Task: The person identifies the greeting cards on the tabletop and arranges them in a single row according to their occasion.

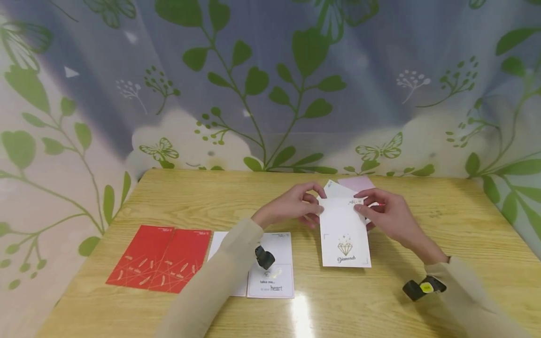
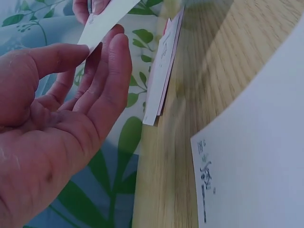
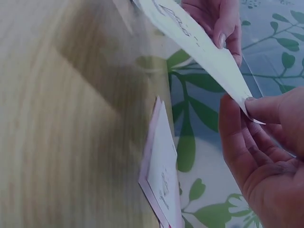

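Observation:
Both hands hold a white card (image 1: 343,219) above the table in the head view; it carries a gold diamond drawing and the word "Diamonds" at its lower end. My left hand (image 1: 296,205) pinches the upper left corner between thumb and fingers. At the upper right corner my right hand (image 1: 393,217) pinches it too, thumb in front, as the right wrist view shows with the same card (image 3: 204,52). Behind it on the table lies a small pile with a white card (image 1: 336,188) and a pink card (image 1: 359,182), partly hidden.
Two red cards (image 1: 139,256) with gold lines lie side by side at the left. Beside them are two white cards, one (image 1: 270,249) printed "take me... heart", the other partly covered by my left sleeve (image 1: 228,258). A leaf-patterned curtain (image 1: 270,94) hangs behind the wooden table (image 1: 338,305).

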A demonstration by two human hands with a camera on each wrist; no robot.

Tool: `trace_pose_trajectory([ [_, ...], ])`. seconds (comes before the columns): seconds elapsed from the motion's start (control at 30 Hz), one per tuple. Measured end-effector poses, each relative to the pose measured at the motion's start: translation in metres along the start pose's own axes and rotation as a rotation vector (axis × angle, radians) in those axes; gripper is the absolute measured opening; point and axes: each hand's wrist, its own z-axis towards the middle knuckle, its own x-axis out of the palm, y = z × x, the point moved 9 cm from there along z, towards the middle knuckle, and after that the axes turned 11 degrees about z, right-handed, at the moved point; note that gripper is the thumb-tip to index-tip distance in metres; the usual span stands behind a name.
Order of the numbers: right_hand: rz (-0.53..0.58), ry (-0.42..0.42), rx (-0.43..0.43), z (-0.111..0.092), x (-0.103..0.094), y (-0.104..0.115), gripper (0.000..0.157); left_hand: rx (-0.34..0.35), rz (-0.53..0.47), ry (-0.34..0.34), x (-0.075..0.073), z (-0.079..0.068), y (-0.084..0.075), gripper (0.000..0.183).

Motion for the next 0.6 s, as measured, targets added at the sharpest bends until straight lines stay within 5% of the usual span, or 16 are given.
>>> trace_pose_trajectory([
  [0.6,0.084,0.11,0.057,-0.018,0.035,-0.014,0.021,-0.001,0.359,-0.005,-0.001,-0.022,0.014,0.022],
])
